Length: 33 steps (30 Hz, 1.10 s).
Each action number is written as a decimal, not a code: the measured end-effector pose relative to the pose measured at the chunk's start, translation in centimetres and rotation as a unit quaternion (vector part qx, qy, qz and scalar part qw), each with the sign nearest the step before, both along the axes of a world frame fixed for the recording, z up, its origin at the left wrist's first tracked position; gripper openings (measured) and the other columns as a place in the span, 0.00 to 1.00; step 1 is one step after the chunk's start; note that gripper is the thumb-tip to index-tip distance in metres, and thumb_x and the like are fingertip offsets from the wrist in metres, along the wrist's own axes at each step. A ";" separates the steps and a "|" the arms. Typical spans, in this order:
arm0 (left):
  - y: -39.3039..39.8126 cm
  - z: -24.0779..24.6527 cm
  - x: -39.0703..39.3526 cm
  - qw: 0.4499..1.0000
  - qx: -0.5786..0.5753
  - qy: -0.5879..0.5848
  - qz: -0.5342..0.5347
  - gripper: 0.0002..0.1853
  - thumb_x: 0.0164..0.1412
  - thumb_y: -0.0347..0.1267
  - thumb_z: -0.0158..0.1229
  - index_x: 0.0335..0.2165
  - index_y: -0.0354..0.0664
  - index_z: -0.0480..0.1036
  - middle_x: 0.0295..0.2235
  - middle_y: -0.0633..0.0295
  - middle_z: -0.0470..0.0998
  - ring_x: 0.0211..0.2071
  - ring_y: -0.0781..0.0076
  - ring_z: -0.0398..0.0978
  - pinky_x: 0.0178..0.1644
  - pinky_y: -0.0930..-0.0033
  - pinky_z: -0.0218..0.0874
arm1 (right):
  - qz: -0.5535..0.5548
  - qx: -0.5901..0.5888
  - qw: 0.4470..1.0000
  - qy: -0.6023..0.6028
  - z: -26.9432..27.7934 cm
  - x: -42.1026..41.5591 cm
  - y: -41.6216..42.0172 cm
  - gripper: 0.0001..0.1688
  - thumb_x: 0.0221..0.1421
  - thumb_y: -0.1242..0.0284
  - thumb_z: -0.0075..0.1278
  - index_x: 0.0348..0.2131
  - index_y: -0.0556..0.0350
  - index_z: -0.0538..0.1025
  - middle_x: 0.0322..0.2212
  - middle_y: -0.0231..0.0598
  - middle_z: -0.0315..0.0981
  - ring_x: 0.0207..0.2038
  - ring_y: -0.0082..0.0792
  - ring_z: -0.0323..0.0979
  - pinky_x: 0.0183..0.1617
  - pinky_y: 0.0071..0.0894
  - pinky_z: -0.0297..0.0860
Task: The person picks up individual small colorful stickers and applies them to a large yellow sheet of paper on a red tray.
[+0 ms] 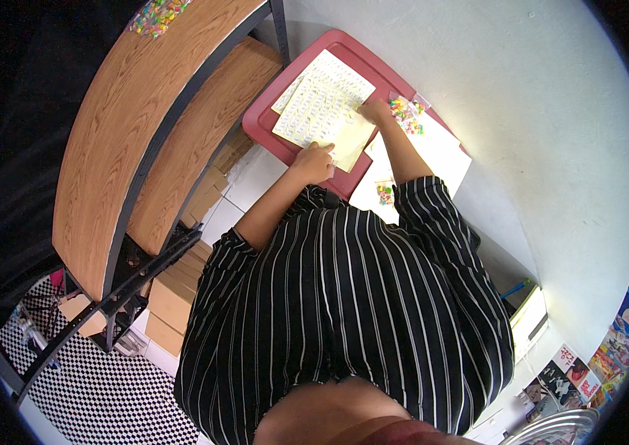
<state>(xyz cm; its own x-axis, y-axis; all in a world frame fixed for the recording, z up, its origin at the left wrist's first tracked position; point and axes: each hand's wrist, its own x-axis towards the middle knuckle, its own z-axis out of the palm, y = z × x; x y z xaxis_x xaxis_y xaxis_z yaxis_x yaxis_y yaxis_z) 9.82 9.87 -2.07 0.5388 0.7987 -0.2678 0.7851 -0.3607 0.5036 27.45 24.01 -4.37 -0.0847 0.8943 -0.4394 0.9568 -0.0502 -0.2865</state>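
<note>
Sheets of small printed labels (314, 119) lie overlapping on a dark red plastic lid (270, 125). The lower part of the top sheet is bare yellowish backing. My left hand (314, 164) rests at the near edge of this sheet with a finger extended over it. A small clear piece, perhaps plastic, shows beside that hand. At the sheet's right edge, my right hand (375, 111) has its fingertips bent down on the labels; whether they pinch one is too small to tell. Just right of it lies a clear bag of colourful candies (408, 114).
White paper (437, 150) on the right bears another small bag of candies (385, 193). To the left stand wood-topped shelves (120, 133) with dark metal frames, holding a candy bag (159, 16) at the far end. Cardboard boxes (170, 311) sit below. A pale wall (503, 111) borders the right.
</note>
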 end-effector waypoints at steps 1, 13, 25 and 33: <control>-0.1 -0.1 -0.2 1.000 0.002 -0.002 0.002 0.14 0.46 0.34 0.42 0.21 0.39 0.73 0.47 0.55 0.62 0.37 0.52 0.63 0.44 0.62 0.56 | -0.005 -0.027 1.000 0.010 0.6 -0.4 0.1 0.22 0.38 0.57 0.46 0.26 0.57 0.75 0.26 0.47 0.72 0.33 0.42 0.70 0.37 0.34 0.65; 0.3 1.7 -2.1 0.832 -0.351 -0.373 0.215 0.13 0.54 0.32 0.41 0.33 0.33 0.68 0.31 0.54 0.73 0.29 0.69 0.71 0.32 0.73 0.62 | -0.140 0.068 0.963 0.219 2.2 0.5 -5.2 0.18 0.43 0.64 0.45 0.27 0.63 0.72 0.22 0.46 0.71 0.28 0.35 0.69 0.35 0.26 0.63; -3.2 15.2 -2.6 0.587 -0.160 -0.680 0.409 0.13 0.56 0.30 0.42 0.34 0.31 0.67 0.35 0.53 0.71 0.36 0.69 0.70 0.35 0.68 0.65 | -0.018 0.240 0.799 0.551 18.0 -5.5 -13.4 0.05 0.43 0.78 0.48 0.21 0.62 0.68 0.27 0.40 0.66 0.32 0.28 0.64 0.36 0.23 0.61; -4.0 14.4 -1.8 0.608 -0.115 -0.674 0.403 0.15 0.58 0.33 0.40 0.35 0.32 0.68 0.31 0.59 0.71 0.31 0.79 0.69 0.32 0.75 0.65 | 0.058 0.304 0.823 0.476 19.9 -7.5 -14.5 0.05 0.38 0.80 0.51 0.20 0.63 0.70 0.23 0.41 0.66 0.26 0.30 0.66 0.31 0.24 0.63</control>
<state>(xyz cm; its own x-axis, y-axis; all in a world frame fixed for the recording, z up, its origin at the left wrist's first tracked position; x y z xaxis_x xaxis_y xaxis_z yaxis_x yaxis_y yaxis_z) 7.98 5.90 12.32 -0.1498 0.9737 -0.1714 -0.5232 0.0691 0.8494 19.98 9.55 15.49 -0.2320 0.8858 0.4018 0.2730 0.4558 -0.8472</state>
